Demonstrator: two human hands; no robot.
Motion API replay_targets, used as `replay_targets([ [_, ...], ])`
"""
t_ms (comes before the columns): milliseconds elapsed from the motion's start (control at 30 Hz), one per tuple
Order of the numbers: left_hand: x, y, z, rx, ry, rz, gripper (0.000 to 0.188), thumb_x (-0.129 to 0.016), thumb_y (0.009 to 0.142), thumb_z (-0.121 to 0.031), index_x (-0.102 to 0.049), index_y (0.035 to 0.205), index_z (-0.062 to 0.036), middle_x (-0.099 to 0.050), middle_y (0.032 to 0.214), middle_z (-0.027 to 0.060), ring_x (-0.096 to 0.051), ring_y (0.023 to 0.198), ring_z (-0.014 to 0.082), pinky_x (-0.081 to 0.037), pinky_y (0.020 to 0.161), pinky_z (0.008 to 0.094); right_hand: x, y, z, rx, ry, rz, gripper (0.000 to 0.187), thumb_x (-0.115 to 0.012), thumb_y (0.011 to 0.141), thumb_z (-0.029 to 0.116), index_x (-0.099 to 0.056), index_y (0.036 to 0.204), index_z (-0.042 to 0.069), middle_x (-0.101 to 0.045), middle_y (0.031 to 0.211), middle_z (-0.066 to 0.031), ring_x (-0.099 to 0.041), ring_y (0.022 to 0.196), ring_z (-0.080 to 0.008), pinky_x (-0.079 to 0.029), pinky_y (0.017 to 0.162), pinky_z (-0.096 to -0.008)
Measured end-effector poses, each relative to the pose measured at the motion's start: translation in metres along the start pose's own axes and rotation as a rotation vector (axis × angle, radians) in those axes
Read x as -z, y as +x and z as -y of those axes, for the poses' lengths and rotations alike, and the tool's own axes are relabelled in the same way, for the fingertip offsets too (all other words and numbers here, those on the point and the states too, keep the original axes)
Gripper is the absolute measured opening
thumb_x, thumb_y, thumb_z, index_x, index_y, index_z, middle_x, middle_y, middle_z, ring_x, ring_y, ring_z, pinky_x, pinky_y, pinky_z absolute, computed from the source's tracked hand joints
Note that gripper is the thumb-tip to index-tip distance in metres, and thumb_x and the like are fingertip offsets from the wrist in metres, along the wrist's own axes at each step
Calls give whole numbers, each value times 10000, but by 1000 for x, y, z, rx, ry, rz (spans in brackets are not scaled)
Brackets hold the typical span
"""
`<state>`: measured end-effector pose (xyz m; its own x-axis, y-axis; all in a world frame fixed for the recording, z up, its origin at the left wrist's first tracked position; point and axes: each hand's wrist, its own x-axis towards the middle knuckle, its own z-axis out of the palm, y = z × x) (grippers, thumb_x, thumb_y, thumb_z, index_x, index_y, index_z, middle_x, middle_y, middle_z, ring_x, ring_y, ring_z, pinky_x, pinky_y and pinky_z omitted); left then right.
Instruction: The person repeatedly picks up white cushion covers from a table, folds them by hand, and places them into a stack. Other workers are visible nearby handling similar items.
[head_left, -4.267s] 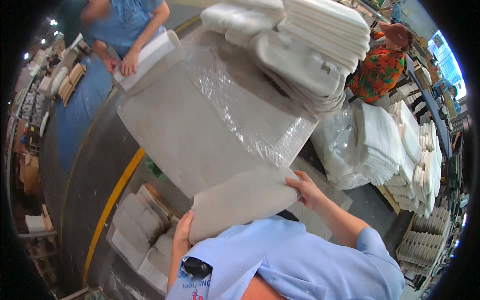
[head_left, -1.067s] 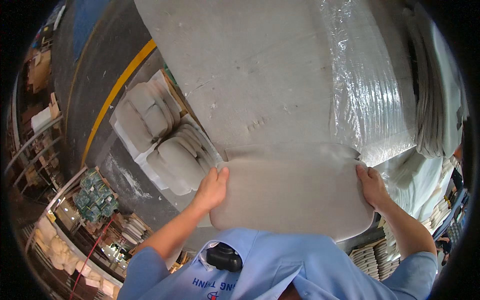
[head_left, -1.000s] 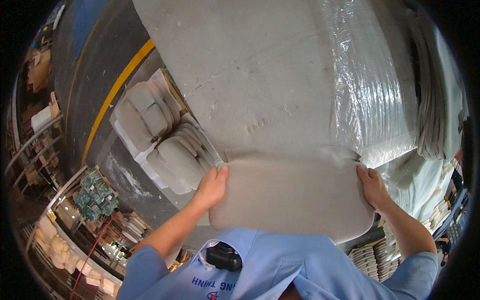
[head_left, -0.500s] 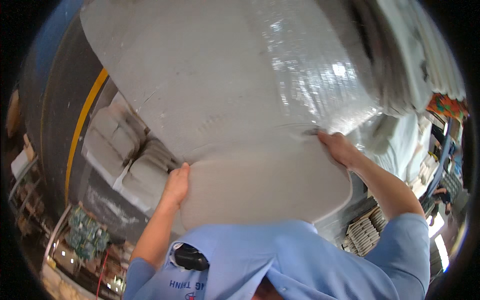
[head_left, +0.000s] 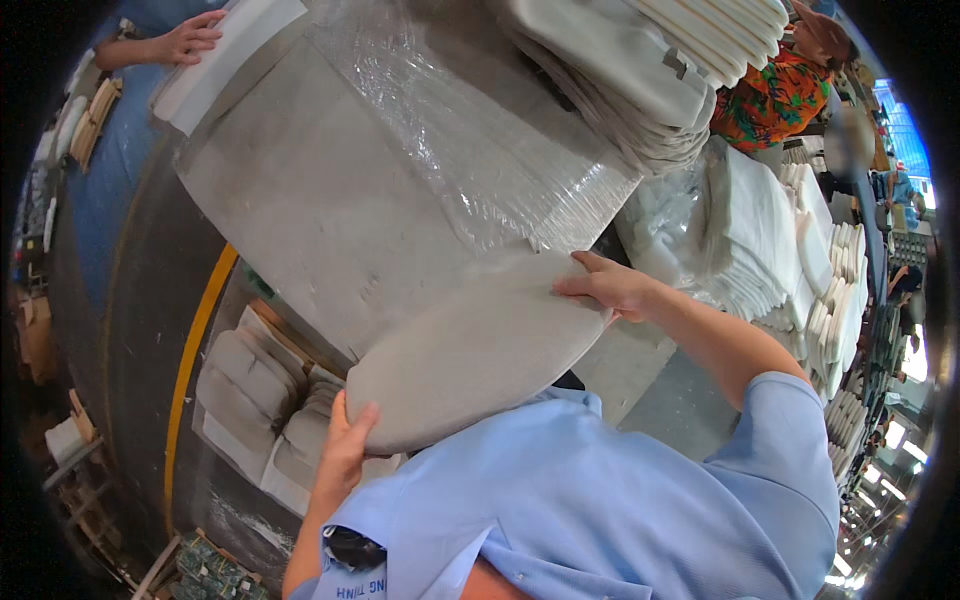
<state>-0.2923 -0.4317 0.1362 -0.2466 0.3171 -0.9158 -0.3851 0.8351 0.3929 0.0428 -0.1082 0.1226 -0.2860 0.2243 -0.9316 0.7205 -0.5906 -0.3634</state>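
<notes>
A flat, pale grey cushion with rounded corners is between my hands, tilted in front of my body. My left hand grips its near left corner, thumb on the upper face. At the far right edge, my right hand pinches the cushion between thumb and fingers. Just beyond it lies a broad grey table top, partly covered by clear plastic film. The undersides of both grips are hidden.
Stacked grey cushions stand low on the left, beside a yellow floor line. More grey pads lie on the table's far right. White pads are piled right. Another person's hand touches a white slab; someone in a patterned shirt is far right.
The cushion has turned and tilted, its right end now farther from me. My left hand has moved down, my right hand slightly left. Another person's hand and a white slab have appeared at upper left.
</notes>
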Motion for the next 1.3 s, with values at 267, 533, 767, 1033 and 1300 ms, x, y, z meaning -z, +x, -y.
replay_targets([
  [267, 3, 38, 4, -8, -29, 46, 752, -775, 965, -293, -393, 1553, -23, -605, 1406, 159, -618, 1240, 258, -535, 1010, 418, 11, 80, -36, -63, -50, -64, 740, -792, 933, 352, -476, 1537, 65, -638, 1418, -135, -741, 1074, -300, -646, 841, -472],
  [533, 50, 87, -12, 248, -344, 232, 591, -662, 1021, -405, -557, 1434, 4, -650, 1379, 121, -644, 1199, 234, -547, 935, 399, 17, 118, 16, -305, 168, 180, 507, -628, 1010, 555, -679, 1310, 149, -742, 1256, -58, -766, 999, -201, -637, 834, -444],
  [767, 30, 83, 0, 54, -525, 188, 294, -588, 1044, -424, -687, 1199, -196, -718, 1073, 6, -648, 917, 192, -502, 702, 408, 20, 37, 40, 565, -717, -310, 857, -567, 972, 699, -512, 1522, 44, -577, 1464, -243, -552, 1351, -443, -416, 1174, -453],
  [1033, 42, 67, -19, -79, -676, 48, 303, -534, 1052, -481, -566, 1172, -204, -610, 1130, 68, -603, 981, 245, -480, 739, 423, -125, -36, 48, 1027, -1368, -135, 735, -822, 842, 416, -577, 1445, 75, -703, 1264, -187, -674, 1202, -363, -528, 1018, -434],
  [1300, -44, 30, -115, -668, -314, -44, 937, -645, 992, -584, -186, 1655, -108, -466, 1528, 204, -537, 1313, 384, -442, 1080, 512, -85, -56, 61, 1075, -165, -293, 560, -861, 853, 245, -656, 1319, 12, -750, 1173, -184, -735, 1046, -282, -567, 916, -399],
])
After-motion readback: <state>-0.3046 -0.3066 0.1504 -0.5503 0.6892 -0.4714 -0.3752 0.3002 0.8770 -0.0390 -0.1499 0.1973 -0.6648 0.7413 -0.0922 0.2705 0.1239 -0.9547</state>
